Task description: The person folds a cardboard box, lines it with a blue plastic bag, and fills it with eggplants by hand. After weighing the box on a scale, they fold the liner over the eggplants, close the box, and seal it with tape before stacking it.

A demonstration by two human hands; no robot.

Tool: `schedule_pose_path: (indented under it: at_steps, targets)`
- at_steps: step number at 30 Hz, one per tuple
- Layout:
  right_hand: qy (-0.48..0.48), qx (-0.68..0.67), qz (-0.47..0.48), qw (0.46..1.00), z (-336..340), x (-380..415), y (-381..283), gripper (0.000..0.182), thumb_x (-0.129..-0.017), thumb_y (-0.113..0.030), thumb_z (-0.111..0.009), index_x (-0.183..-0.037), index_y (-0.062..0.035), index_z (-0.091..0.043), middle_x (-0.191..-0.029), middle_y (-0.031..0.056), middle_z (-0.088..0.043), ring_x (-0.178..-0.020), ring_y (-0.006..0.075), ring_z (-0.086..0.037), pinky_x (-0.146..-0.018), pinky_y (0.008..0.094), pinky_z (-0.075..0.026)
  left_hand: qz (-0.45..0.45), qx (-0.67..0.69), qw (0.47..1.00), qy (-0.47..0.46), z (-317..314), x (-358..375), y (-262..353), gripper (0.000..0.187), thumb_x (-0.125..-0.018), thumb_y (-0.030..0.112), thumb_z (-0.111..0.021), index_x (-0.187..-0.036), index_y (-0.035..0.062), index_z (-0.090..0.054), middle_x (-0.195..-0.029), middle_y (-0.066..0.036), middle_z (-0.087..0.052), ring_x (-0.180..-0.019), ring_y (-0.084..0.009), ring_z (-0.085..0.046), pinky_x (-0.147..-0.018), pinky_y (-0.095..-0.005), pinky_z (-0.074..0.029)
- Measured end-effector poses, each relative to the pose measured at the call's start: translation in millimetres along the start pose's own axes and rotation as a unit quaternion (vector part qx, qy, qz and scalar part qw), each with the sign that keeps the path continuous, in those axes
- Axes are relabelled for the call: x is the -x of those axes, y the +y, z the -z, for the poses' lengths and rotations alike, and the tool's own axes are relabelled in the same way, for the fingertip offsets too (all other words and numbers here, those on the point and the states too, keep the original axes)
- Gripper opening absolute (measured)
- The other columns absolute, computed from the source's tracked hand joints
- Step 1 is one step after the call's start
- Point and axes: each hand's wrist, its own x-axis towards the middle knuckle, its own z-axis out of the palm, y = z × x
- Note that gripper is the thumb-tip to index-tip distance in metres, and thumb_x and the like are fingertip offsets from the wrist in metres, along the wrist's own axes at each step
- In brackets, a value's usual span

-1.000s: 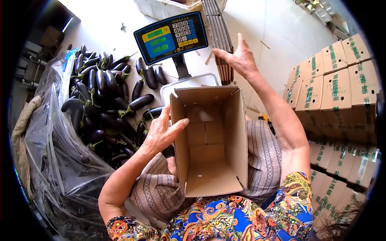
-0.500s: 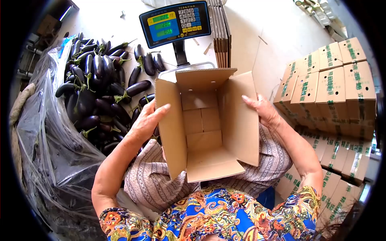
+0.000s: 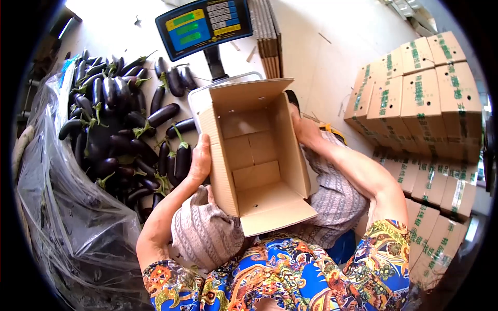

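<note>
An open cardboard box (image 3: pixel 254 179) with bare inner walls is held between my hands, above my lap. Its far flap (image 3: pixel 251 90) and near flap (image 3: pixel 279 216) stick outward. My left hand (image 3: pixel 201 160) grips the box's left side, thumb up along the wall. Against the outside of the right wall, my right hand (image 3: pixel 306 129) holds the box, its fingers mostly hidden. Just behind the box stands a scale, its platform (image 3: pixel 198 98) partly covered by the box and its display (image 3: pixel 203 26) lit green.
Many eggplants (image 3: pixel 116 93) lie in a heap on the left, beside clear plastic sheeting (image 3: pixel 78 207). Flat cardboard sheets (image 3: pixel 268 41) stand behind the scale. Taped boxes (image 3: pixel 415 98) with green print are stacked on the right.
The box's side flaps, spread wide before, now lie back against its sides. My right hand has moved inward to the right wall. The view has shifted, and the scale appears higher and further left.
</note>
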Motion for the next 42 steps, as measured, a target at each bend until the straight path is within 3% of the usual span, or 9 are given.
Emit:
schedule_pose_path:
  at_steps: [5, 11, 13, 15, 18, 21, 32, 36, 42]
  targets:
    - [-0.014, 0.143, 0.328, 0.933, 89.6, 1.2, 14.0, 0.034, -0.093, -0.035, -0.053, -0.082, -0.0052, -0.065, -0.082, 0.0225, -0.066, -0.08, 0.0409, -0.065, -0.067, 0.0486, -0.052, -0.003, -0.054, 0.998, -0.033, 39.7, -1.4, 1.8, 0.05, -0.107, 0.041, -0.038, -0.128, -0.0013, -0.055, -0.112, -0.01, -0.065, -0.101, -0.0184, -0.058, -0.092, -0.0321, -0.047]
    - [0.032, -0.131, 0.239, 0.962, 111.0, 67.0, 157.4, 0.036, -0.096, -0.036, -0.059, -0.108, -0.0029, -0.064, -0.081, 0.0125, -0.068, -0.071, 0.0201, -0.068, -0.066, 0.034, -0.053, 0.211, 0.002, 0.977, -0.01, 71.3, 27.0, 29.2, 0.036, -0.101, 0.042, -0.052, -0.112, 0.0088, -0.063, -0.079, -0.002, -0.062, -0.067, -0.0108, -0.057, -0.064, -0.0265, -0.05]
    - [-0.033, -0.136, 0.102, 0.985, 91.0, 111.4, 257.2, 0.038, -0.09, -0.04, -0.064, -0.101, -0.0036, -0.066, -0.088, 0.0193, -0.069, -0.083, 0.037, -0.067, -0.071, 0.0444, -0.051, 0.016, -0.239, 0.969, -0.058, 70.7, 48.4, 29.2, 0.031, -0.099, 0.037, -0.057, -0.109, 0.0087, -0.063, -0.075, 0.0, -0.058, -0.065, -0.0114, -0.052, -0.063, -0.0272, -0.048]
    - [-0.069, -0.105, -0.045, 0.991, 37.8, 174.3, 344.9, 0.045, -0.084, -0.042, -0.073, -0.106, -0.0042, -0.065, -0.089, 0.0169, -0.07, -0.082, 0.0325, -0.069, -0.073, 0.0423, -0.054, -0.05, -0.273, 0.959, -0.061, 74.4, 76.9, 38.7, 0.027, -0.099, 0.032, -0.058, -0.109, 0.0072, -0.063, -0.081, -0.001, -0.059, -0.069, -0.0126, -0.052, -0.065, -0.0288, -0.047]
    - [-0.112, -0.083, -0.183, 0.973, -38.8, 271.2, 435.3, 0.086, -0.068, -0.052, -0.084, -0.134, -0.0047, -0.054, -0.124, 0.0251, -0.061, -0.118, 0.0357, -0.058, -0.098, 0.0427, -0.048, 0.148, 0.002, 0.989, 0.0, 58.9, 99.9, 55.3, 0.027, -0.103, 0.023, -0.05, -0.115, 0.0018, -0.062, -0.094, -0.005, -0.064, -0.082, -0.0165, -0.06, -0.079, -0.0305, -0.05]
    - [-0.11, -0.061, -0.295, 0.947, -100.8, 323.3, 468.4, 0.136, -0.055, -0.054, -0.09, -0.157, -0.0069, -0.013, -0.158, 0.0207, -0.025, -0.144, 0.0412, -0.024, -0.115, 0.0479, -0.032, 0.193, 0.048, 0.978, 0.062, 68.4, 107.0, 57.1, 0.026, -0.103, 0.023, -0.051, -0.115, 0.0017, -0.062, -0.094, -0.005, -0.064, -0.082, -0.0164, -0.06, -0.079, -0.0304, -0.05]
    - [-0.031, -0.149, -0.418, 0.896, -194.5, 279.4, 445.5, 0.152, -0.046, -0.045, -0.097, -0.158, -0.0126, 0.001, -0.159, 0.0169, -0.027, -0.143, 0.0386, -0.03, -0.111, 0.0569, -0.032, 0.161, -0.006, 0.983, 0.089, 85.4, 119.2, 75.7, 0.026, -0.103, 0.022, -0.051, -0.116, 0.0016, -0.062, -0.094, -0.005, -0.064, -0.082, -0.0161, -0.059, -0.079, -0.0303, -0.05]
    - [-0.069, -0.106, -0.428, 0.895, -216.6, 263.5, 458.2, 0.142, -0.051, -0.036, -0.096, -0.157, -0.0166, -0.004, -0.148, 0.0155, -0.043, -0.138, 0.038, -0.038, -0.106, 0.0575, -0.036, 0.162, -0.018, 0.982, 0.095, 77.8, 120.2, 78.3, 0.026, -0.103, 0.021, -0.051, -0.116, 0.0015, -0.061, -0.094, -0.005, -0.064, -0.082, -0.016, -0.059, -0.078, -0.0302, -0.05]
    - [0.006, -0.146, -0.301, 0.942, -231.0, 248.5, 408.5, 0.05, -0.074, -0.014, -0.069, -0.122, -0.0072, -0.057, -0.104, 0.0247, -0.068, -0.095, 0.0441, -0.067, -0.08, 0.0524, -0.056, 0.169, -0.03, 0.981, 0.095, 68.4, 121.7, 78.7, 0.026, -0.103, 0.021, -0.051, -0.116, 0.0014, -0.061, -0.093, -0.005, -0.064, -0.081, -0.0158, -0.059, -0.078, -0.0301, -0.05]
